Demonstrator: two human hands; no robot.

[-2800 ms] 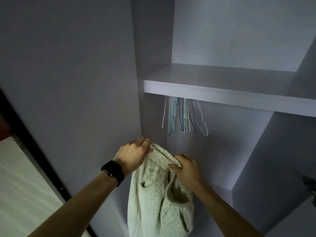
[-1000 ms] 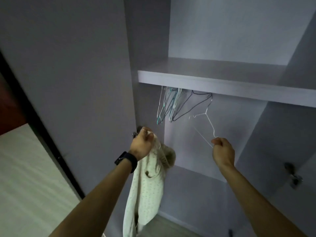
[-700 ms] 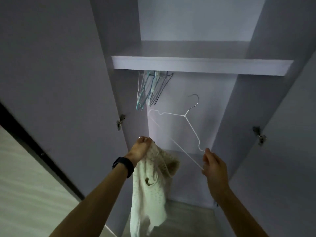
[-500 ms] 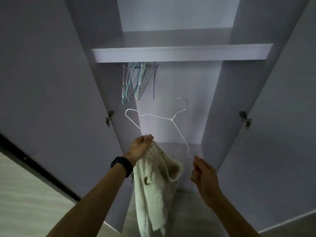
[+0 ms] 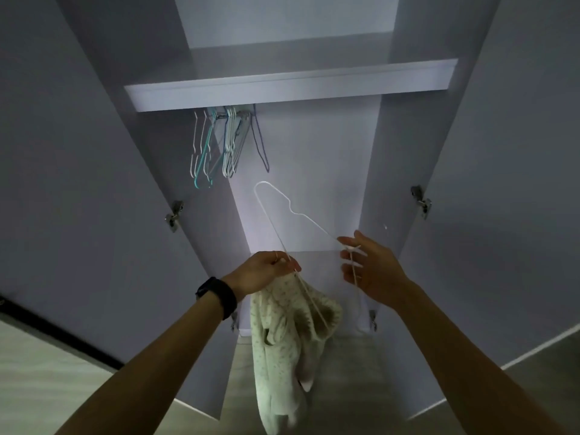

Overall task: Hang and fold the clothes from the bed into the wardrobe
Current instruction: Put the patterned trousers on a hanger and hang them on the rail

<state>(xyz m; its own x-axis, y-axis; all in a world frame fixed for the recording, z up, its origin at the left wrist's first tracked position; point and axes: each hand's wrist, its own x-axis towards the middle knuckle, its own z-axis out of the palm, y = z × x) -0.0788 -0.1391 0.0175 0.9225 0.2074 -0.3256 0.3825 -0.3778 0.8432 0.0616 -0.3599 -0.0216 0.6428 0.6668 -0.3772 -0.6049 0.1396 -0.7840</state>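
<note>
The person stands in front of the open wardrobe (image 5: 314, 146) with both arms lifted. The left hand (image 5: 266, 271) has its fingers curled round the top edge of a pale garment (image 5: 282, 346) with small dots. The garment hangs down from this hand in a loose bunch, in front of the lower part of the wardrobe and above the floor (image 5: 339, 403).

The right hand (image 5: 375, 268) is just beside it, at about the same height. Its thumb and first fingers pinch the white hanger (image 5: 293, 211) near the neck, and the other fingers are a little spread. The hanger is tilted. One rounded corner points up toward the back wall, and the other corner is low, below the right hand. Its long straight wire passes the fingertips of the left hand and goes across the opening of the garment. I cannot tell if the wire is already inside the cloth.

Under the shelf (image 5: 282, 89) a bunch of empty hangers (image 5: 216, 146) hangs close together on the left side. The two doors (image 5: 78, 183) stand wide open, with metal hinges (image 5: 174, 215) on the inner edges. A black watch (image 5: 216, 296) is on the left wrist and a thin ring (image 5: 276, 255) is on one finger of that hand.
</note>
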